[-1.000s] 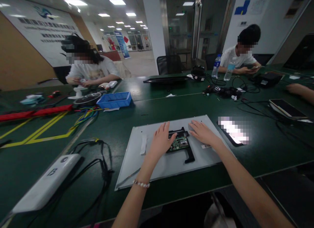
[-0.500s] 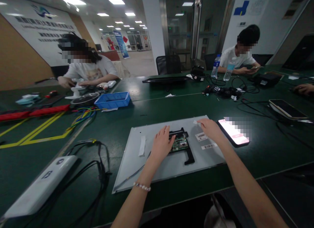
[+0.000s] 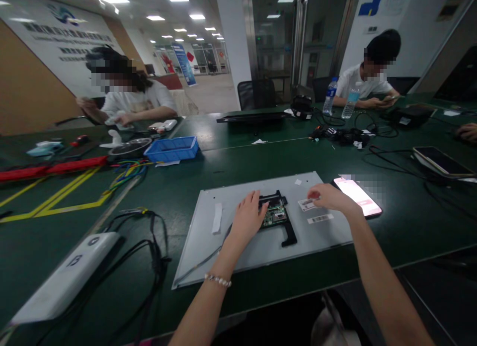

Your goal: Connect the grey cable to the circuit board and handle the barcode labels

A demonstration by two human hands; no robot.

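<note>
A grey flat display panel (image 3: 201,241) lies back side up on the green table. On its middle sit a black bracket (image 3: 289,234) and a green circuit board (image 3: 274,214). My left hand (image 3: 249,214) rests over the left part of the bracket and board, fingers stretched out, covering that part. My right hand (image 3: 330,198) is over the panel's right side with curled fingers, beside a white printed label (image 3: 306,205); whatever its fingertips hold is hidden. Below lies a barcode label (image 3: 320,218). A small white scrap (image 3: 298,182) and a white strip (image 3: 216,217) are on the panel.
A lit phone (image 3: 359,197) lies right of the panel. To the left are a white device (image 3: 67,281) and black cables (image 3: 156,251). Farther back stand a blue bin (image 3: 172,149), a dark flat screen (image 3: 253,118) and two bottles (image 3: 350,102). Other people sit across the table.
My right hand has left the small white scrap and moved toward me and right, to the printed label, its fingers now curled. My left hand stays at the board.
</note>
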